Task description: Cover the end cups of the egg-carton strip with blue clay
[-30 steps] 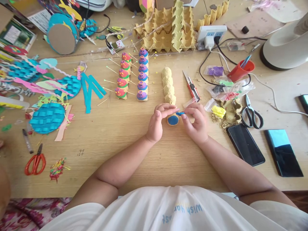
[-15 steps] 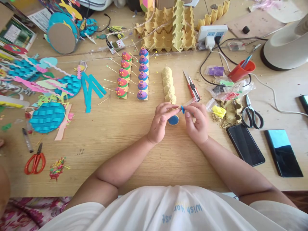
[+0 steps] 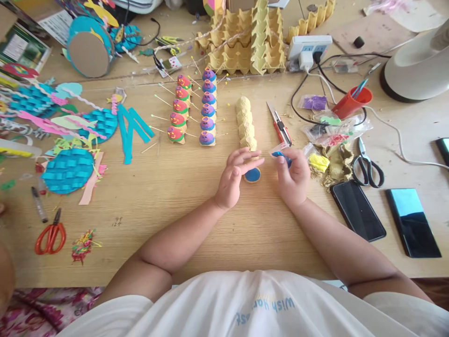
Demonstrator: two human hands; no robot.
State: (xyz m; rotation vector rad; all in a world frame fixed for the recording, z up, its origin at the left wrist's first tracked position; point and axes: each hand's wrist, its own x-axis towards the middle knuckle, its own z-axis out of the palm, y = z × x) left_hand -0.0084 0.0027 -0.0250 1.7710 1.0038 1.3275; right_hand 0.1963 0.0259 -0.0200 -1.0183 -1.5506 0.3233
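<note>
My right hand (image 3: 293, 175) pinches a lump of blue modelling clay (image 3: 282, 157), with a bit of clear plastic beside it. My left hand (image 3: 233, 177) is open, its fingers stretched toward the right and nothing visible between them. Below those fingers, the near end of an egg-carton strip (image 3: 244, 117) is faced with a flat blue disc (image 3: 252, 175); the cups behind it are plain yellowish. My left fingers hide part of the strip's near end. Beyond my right hand lies a red box cutter (image 3: 279, 125), its blade pointing away.
Two rows of painted egg-carton caterpillars (image 3: 207, 111) with pins stand left of the strip. Egg trays (image 3: 231, 42) and a power strip (image 3: 308, 46) are at the back. To the right are yellow clay (image 3: 319, 162), black scissors (image 3: 367, 164), a red cup (image 3: 351, 104) and phones (image 3: 358, 209).
My hands have moved apart, the right one shifting rightward. More of the blue clay and some clear plastic now show in my right hand. The left hand has barely moved.
</note>
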